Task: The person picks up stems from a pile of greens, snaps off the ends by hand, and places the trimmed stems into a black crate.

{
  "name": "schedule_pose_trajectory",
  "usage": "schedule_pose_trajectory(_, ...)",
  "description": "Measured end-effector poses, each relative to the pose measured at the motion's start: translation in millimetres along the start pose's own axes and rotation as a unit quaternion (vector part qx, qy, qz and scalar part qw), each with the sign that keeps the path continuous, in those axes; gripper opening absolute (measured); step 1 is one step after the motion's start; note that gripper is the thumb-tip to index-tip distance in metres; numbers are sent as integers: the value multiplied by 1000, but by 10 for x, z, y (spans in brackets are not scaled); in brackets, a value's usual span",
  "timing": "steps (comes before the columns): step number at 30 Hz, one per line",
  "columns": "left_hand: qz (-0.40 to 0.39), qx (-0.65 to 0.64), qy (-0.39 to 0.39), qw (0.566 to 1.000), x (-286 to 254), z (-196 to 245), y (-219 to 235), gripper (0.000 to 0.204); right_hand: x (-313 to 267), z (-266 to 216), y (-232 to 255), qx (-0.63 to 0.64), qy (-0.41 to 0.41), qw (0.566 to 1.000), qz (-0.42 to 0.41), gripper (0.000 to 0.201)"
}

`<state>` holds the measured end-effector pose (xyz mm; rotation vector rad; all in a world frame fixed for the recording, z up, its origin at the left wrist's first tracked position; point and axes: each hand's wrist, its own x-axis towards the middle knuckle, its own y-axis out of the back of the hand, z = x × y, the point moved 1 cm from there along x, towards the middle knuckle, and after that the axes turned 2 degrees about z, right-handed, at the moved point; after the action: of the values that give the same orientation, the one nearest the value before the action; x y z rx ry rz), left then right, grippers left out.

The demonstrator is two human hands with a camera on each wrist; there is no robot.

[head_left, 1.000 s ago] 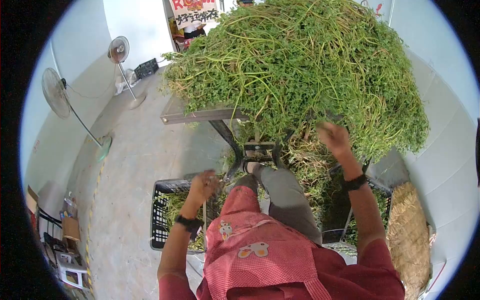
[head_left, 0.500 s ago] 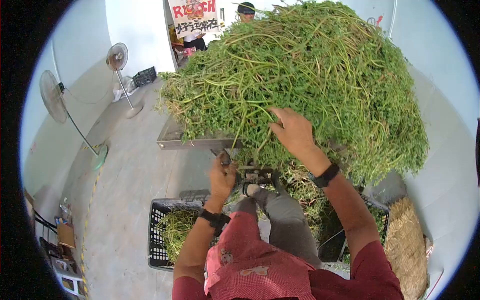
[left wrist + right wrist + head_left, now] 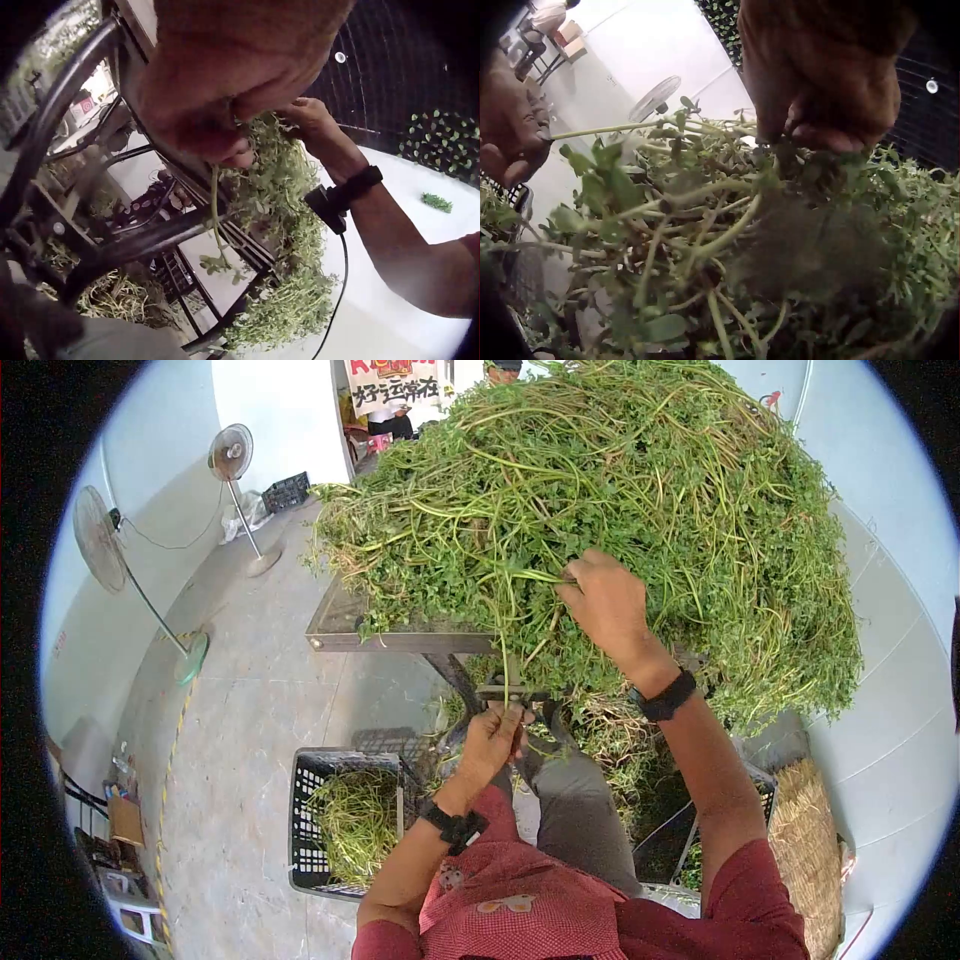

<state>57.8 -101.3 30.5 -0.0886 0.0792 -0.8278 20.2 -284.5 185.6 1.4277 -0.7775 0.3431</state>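
Long green stem [image 3: 506, 672], strung from leafy heap [image 3: 690, 530] on metal-edged surface [image 3: 400, 643]
Pinched in narrow grip of left hand [image 3: 490, 745], before front edge; also pinched in heap, at front, by right hand [image 3: 605, 605], whether same stem cannot be told; since half a second ago, left grip brought closer to lap, stem now plainly taut; judged partly drawn out, not yet free of heap

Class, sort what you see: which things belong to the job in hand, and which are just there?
Belongs to the job:
heap of leafy stems
stem pinched in the left grip
table under the heap
black crate holding stems, probably

Apparently unused:
near fan
far fan
hanging banner
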Motion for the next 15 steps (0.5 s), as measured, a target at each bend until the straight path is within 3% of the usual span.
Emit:
schedule_pose_trajectory(2, -19, -1, 36, 999, -101, -5, -42, 42, -63, 60, 50, 8, 62, 993, 105, 19)
schedule_pose_trajectory(8, -30, -34, 39, 998, -259, -66, -32, 46, -141, 285, 121, 129, -84, 987, 43, 21)
schedule_pose_trajectory(9, -29, -34, 39, 998, -277, -63, -25, 46, -154, 290, 135, 174, -62, 979, 82, 22)
schedule_pose_trajectory(13, -26, -15, 22, 999, -284, -54, -52, 42, -202, 209, 235, 258, -78, 961, 69, 22)
schedule_pose_trajectory(15, -23, -16, -1, 1000, -190, -6, -66, 39, -236, 8, 267, 241, -75, 967, -31, 22)
